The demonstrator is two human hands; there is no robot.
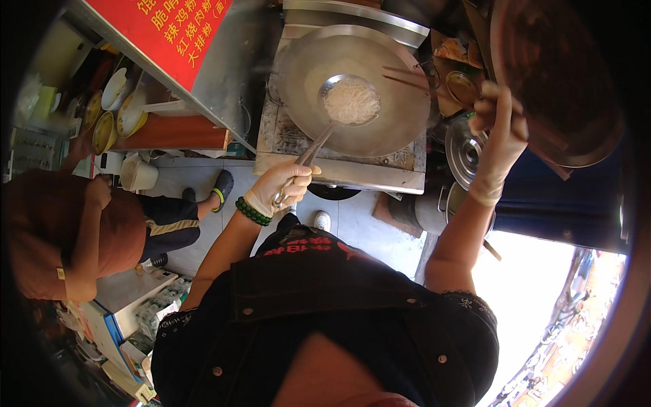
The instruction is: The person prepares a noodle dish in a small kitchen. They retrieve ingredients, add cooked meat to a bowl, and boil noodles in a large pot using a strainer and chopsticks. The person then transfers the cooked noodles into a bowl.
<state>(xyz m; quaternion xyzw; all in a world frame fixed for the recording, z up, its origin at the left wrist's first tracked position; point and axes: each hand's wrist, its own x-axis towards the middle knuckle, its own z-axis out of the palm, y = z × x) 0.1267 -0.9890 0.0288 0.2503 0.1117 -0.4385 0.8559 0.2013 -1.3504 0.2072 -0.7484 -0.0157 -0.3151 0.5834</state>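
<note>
My left hand (282, 187), in a thin glove, grips the metal handle of a strainer ladle (318, 145). White noodles (351, 102) fill its round bowl, which is over or in the cloudy liquid of a large metal wok (407, 124); how deep it sits I cannot tell. To the right of the wok, my gloved right hand (501, 119) is raised with a pair of long chopsticks (414, 80). Blurred by motion, their tips point left over the wok's right side, apart from the noodles.
The wok rests on a metal stove (338, 175). Beside it on the right are a metal lid (465, 147) and a pot (455, 203). A red sign bearing writing (168, 35) tops a metal cabinet at upper left. Bowls (104, 132) and another person (76, 224) are further left.
</note>
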